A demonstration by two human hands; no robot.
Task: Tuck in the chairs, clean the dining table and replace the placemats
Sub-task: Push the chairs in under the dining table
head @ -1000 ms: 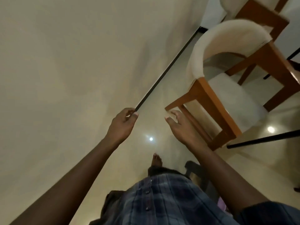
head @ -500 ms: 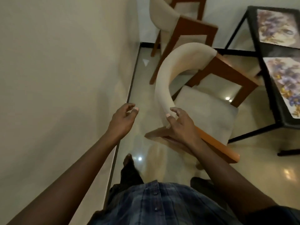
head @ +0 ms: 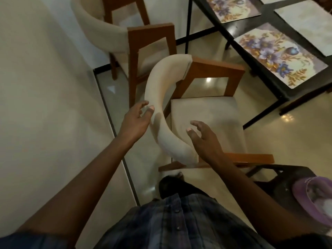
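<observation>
Both hands have reached the chair (head: 206, 112)'s back: left hand (head: 136, 119) loose, thumb touching its outer side; right hand (head: 203, 139) spread just inside, gripping nothing. Chair stands left of the table (head: 231, 30), untucked. Grip both sides evenly, then push straight in.

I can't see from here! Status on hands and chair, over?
Left hand open, beside the backrest. Right hand open over the seat. Chair not yet tucked under dining table. Second chair close alongside.
</observation>
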